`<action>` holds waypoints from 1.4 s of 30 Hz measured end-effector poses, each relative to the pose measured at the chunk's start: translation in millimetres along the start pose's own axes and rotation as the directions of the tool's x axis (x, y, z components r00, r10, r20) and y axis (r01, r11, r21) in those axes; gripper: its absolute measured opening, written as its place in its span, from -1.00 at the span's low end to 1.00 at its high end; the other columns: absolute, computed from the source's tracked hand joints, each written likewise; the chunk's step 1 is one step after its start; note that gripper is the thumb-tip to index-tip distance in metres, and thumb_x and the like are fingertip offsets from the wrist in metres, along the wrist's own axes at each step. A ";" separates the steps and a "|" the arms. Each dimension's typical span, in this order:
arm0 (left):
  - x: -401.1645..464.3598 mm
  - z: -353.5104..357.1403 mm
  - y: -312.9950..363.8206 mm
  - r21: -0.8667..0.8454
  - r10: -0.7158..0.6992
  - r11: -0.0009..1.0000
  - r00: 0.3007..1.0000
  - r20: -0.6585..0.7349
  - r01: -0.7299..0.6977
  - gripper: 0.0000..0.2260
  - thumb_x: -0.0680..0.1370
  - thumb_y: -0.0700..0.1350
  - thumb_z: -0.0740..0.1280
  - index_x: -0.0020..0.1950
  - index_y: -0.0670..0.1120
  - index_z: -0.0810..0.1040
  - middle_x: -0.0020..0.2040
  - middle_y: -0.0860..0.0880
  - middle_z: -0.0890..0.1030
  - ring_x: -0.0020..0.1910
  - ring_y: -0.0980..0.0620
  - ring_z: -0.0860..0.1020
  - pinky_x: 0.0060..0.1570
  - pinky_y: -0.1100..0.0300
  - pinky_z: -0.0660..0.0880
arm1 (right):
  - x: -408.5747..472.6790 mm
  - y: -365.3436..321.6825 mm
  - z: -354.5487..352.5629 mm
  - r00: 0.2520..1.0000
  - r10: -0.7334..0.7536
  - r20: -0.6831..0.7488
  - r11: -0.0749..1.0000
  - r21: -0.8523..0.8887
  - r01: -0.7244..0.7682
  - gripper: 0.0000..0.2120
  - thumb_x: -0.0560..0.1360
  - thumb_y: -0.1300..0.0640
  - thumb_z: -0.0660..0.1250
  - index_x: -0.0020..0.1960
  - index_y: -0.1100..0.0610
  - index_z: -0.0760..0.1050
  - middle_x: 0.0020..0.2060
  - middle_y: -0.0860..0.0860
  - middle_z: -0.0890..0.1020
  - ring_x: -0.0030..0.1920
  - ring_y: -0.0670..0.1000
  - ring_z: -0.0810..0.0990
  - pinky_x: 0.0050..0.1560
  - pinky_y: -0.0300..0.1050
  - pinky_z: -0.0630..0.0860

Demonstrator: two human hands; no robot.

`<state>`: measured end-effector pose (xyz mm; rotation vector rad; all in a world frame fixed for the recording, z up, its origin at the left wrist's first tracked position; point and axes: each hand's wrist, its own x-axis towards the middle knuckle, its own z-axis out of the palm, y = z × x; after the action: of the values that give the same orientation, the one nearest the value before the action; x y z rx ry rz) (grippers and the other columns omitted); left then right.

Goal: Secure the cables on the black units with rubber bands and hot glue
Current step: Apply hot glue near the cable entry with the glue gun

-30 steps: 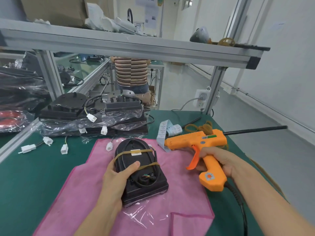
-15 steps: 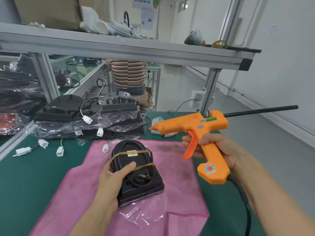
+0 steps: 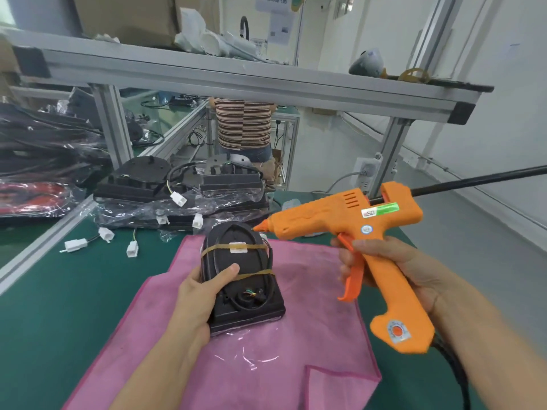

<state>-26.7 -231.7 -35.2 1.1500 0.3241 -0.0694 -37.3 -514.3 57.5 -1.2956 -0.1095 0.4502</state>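
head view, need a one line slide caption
Left hand steadies a rubber-banded black unit on pink cloth while right hand aims an orange glue gun at it.

You have one view only — a wide-angle camera on your head, looking forward and down over the green bench (image 3: pixel 44 306). It sits close above your left hand (image 3: pixel 201 294) and right hand (image 3: pixel 393 270), both low in frame. Farther off it takes in the shelf rail (image 3: pixel 236 84) — straight lines bow near the edges.
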 end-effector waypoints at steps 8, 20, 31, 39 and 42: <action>14.7 -6.6 4.2 0.083 -0.015 0.996 1.000 0.022 0.013 -0.75 0.40 -0.15 0.51 0.05 -0.14 0.62 -0.15 -0.23 0.70 -0.25 -0.19 0.69 -0.29 0.02 0.63 | 17.6 -17.7 -9.7 0.974 0.180 0.137 0.956 -0.256 -0.141 -0.64 0.34 0.17 0.46 0.09 0.27 0.60 -0.23 0.17 0.59 -0.18 0.15 0.62 0.00 0.10 0.55; 19.7 -11.0 5.8 0.136 -0.024 0.991 0.996 0.085 0.013 -0.73 0.44 -0.11 0.48 0.10 -0.14 0.58 -0.14 -0.22 0.70 -0.24 -0.17 0.69 -0.31 0.03 0.63 | 35.7 -26.4 -8.2 0.923 0.293 0.248 0.907 -0.378 -0.186 -0.60 0.36 0.17 0.42 0.15 0.31 0.50 -0.26 0.16 0.58 -0.21 0.13 0.61 -0.03 0.08 0.55; 20.6 -12.3 2.3 0.141 -0.017 0.990 0.997 0.081 0.006 -0.71 0.43 -0.14 0.49 0.12 -0.15 0.61 -0.08 -0.25 0.70 -0.10 -0.27 0.67 -0.04 -0.20 0.60 | 43.0 -35.7 -17.9 0.896 0.367 0.251 0.868 -0.439 -0.233 -0.60 0.41 0.13 0.44 0.16 0.32 0.49 -0.26 0.17 0.55 -0.22 0.13 0.58 -0.05 0.06 0.55; 22.2 -13.6 1.7 0.163 -0.017 0.987 0.997 0.073 0.005 -0.71 0.42 -0.12 0.51 0.11 -0.16 0.62 -0.12 -0.24 0.70 -0.15 -0.22 0.68 -0.13 -0.06 0.63 | 51.6 -38.9 -19.4 0.886 0.385 0.257 0.867 -0.429 -0.252 -0.58 0.39 0.03 0.52 0.13 0.25 0.57 -0.26 0.15 0.57 -0.23 0.11 0.57 -0.05 0.05 0.55; 22.0 -13.7 1.8 0.156 -0.019 0.988 0.997 0.075 0.007 -0.72 0.42 -0.13 0.50 0.10 -0.16 0.62 -0.13 -0.24 0.70 -0.16 -0.23 0.68 -0.16 -0.05 0.63 | 52.8 -37.2 -21.2 0.879 0.404 0.253 0.858 -0.438 -0.268 -0.58 0.40 0.05 0.51 0.15 0.26 0.54 -0.25 0.17 0.55 -0.23 0.12 0.55 -0.06 0.06 0.53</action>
<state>-8.4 -216.2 -45.0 1.2972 0.2619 -0.1518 27.2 -520.7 77.7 -1.6315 -0.2705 0.9999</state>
